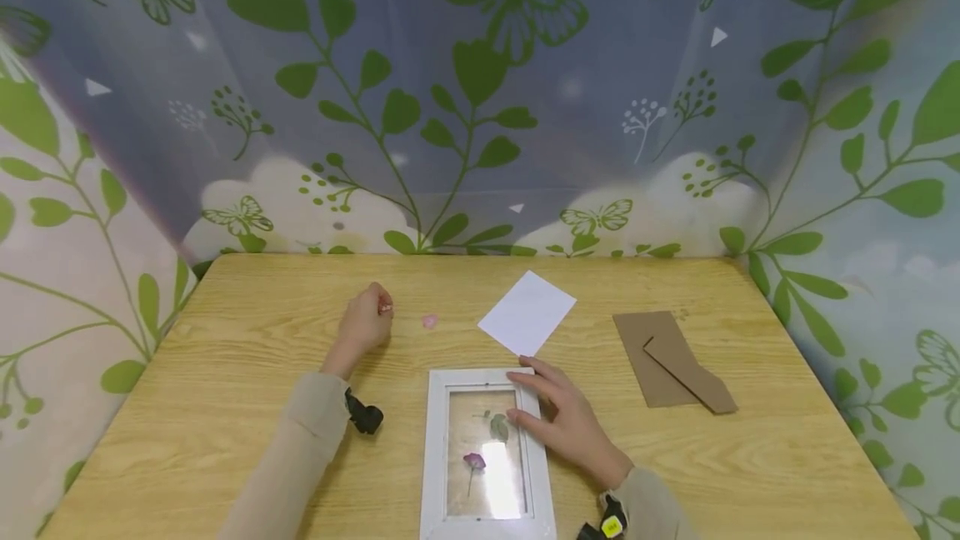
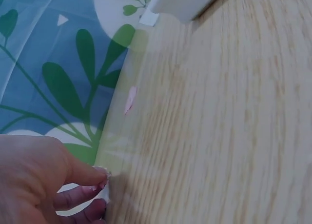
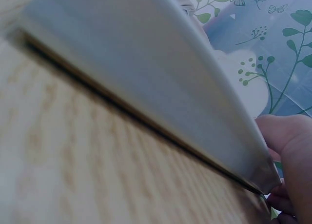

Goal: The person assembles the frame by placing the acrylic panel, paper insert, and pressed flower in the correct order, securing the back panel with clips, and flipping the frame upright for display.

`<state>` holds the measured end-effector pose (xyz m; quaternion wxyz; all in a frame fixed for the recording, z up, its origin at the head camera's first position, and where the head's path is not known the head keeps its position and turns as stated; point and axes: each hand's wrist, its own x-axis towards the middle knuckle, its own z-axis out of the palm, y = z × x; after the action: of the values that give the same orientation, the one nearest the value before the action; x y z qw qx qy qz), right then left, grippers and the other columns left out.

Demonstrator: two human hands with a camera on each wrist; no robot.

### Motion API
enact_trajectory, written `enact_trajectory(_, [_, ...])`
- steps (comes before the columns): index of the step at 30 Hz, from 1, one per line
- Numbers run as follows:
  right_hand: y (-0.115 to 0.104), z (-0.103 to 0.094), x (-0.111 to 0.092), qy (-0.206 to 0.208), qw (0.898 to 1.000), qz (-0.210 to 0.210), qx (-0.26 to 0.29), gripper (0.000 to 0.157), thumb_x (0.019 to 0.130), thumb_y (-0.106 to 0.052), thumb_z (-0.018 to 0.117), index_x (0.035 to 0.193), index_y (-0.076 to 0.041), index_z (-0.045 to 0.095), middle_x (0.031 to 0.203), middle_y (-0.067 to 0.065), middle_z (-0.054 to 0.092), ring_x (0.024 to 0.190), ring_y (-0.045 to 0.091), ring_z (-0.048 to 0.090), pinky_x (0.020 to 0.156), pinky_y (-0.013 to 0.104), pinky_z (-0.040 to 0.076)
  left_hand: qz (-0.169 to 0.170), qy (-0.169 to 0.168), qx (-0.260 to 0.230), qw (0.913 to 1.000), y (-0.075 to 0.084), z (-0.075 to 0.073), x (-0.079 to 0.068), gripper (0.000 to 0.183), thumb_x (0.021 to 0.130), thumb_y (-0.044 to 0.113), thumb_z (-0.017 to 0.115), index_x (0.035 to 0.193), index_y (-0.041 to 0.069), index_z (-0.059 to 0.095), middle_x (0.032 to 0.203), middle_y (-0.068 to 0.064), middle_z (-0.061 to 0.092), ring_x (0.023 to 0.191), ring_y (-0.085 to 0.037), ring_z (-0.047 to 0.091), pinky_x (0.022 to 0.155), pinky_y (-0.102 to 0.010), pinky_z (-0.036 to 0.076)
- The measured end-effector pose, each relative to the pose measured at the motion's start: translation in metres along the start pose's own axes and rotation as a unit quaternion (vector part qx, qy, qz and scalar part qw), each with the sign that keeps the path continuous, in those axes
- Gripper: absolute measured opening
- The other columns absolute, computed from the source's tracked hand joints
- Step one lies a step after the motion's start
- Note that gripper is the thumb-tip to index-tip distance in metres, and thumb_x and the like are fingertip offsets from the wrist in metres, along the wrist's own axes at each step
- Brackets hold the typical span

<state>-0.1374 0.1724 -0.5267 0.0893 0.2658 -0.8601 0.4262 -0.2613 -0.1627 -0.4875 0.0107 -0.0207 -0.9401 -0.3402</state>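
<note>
A white picture frame [image 1: 436, 440] lies on the table with a clear pane inside. Within it show a pressed purple flower [image 1: 474, 461] on a thin stem and a green leaf sprig [image 1: 498, 427]. My right hand [image 1: 566, 415] grips the frame's far right corner, thumb over the inner border and fingers around the end. To the left, my left hand [image 1: 365, 323] pinches a small whitish-pink piece [image 2: 104, 172] between thumb and fingers, mostly covered by the fingertips. A pink petal-like piece [image 1: 429, 321] lies on the table to the right of the left hand.
Beyond the frame lies a white sheet of paper [image 1: 528, 312]. Over at the right, a brown backing board [image 1: 660, 336] rests on the wooden table [image 1: 247, 315] with its folded stand [image 1: 693, 377]. A patterned cloth [image 1: 390, 148] hangs behind the table.
</note>
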Motion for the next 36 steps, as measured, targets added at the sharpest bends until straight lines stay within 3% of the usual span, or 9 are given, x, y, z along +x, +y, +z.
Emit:
enact_trajectory(8, [0.000, -0.001, 0.000, -0.002, 1.000, 0.006, -0.001, 0.048, 0.086, -0.030, 0.078, 0.132, -0.021, 0.065, 0.147, 0.011, 0.049, 0.135, 0.031, 0.045, 0.105, 0.059, 0.037, 0.008, -0.021, -0.067, 0.9975, 0.010, -0.007, -0.011, 0.016, 0.091, 0.000, 0.060, 0.107, -0.001, 0.059, 0.097, -0.015, 0.061, 0.087, -0.028, 0.059, 0.076, -0.041, 0.050])
enact_trajectory(18, [0.003, 0.000, -0.002, -0.003, 1.000, 0.009, -0.001, 0.049, 0.086, -0.032, 0.078, 0.132, -0.023, 0.065, 0.147, 0.010, 0.049, 0.135, 0.030, 0.045, 0.105, 0.059, 0.037, 0.082, -0.054, -0.091, 0.9910, 0.048, -0.012, -0.051, 0.010, 0.092, -0.001, 0.065, 0.101, 0.000, 0.063, 0.090, -0.009, 0.063, 0.073, -0.020, 0.054, 0.066, -0.031, 0.047])
enact_trajectory(28, [0.002, 0.000, 0.000, 0.002, 1.000, 0.007, 0.001, 0.048, 0.086, -0.031, 0.078, 0.131, -0.023, 0.065, 0.147, 0.011, 0.050, 0.134, 0.031, 0.046, 0.104, 0.059, 0.038, 0.172, -0.146, -0.111, 0.9680, 0.080, 0.006, -0.099, 0.011, 0.088, -0.005, 0.068, 0.096, 0.001, 0.064, 0.082, 0.000, 0.060, 0.070, -0.013, 0.053, 0.061, -0.024, 0.047])
enact_trajectory(36, [0.003, 0.000, 0.001, 0.004, 1.000, 0.008, -0.009, 0.048, 0.085, -0.032, 0.079, 0.131, -0.023, 0.066, 0.146, 0.010, 0.051, 0.134, 0.030, 0.047, 0.104, 0.057, 0.039, 0.181, -0.177, -0.084, 0.9638, 0.086, 0.022, -0.127, 0.016, 0.086, -0.005, 0.066, 0.096, 0.007, 0.065, 0.082, 0.002, 0.061, 0.067, -0.009, 0.051, 0.061, -0.024, 0.046])
